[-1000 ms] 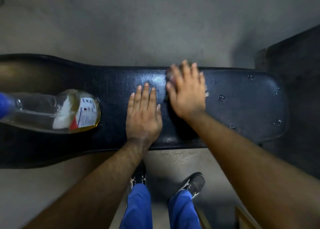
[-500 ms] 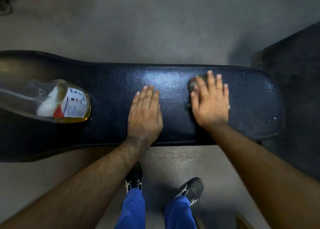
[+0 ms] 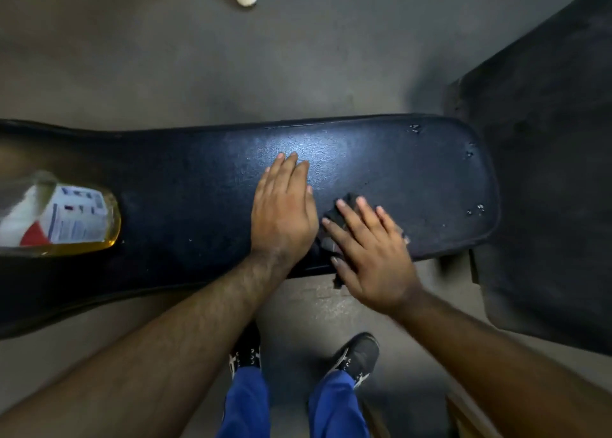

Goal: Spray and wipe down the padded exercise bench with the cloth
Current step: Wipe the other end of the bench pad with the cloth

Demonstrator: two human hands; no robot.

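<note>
The right hand [image 3: 371, 255] presses a dark cloth [image 3: 334, 229] flat-fingered at the bench's [image 3: 414, 172] near edge; the left hand [image 3: 283, 212] rests flat beside it.

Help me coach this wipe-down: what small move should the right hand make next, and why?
Probably sweep the cloth under the right hand out toward the bench end, where droplets sit unwiped near the rim; the left hand lies flat, bracing.
</note>
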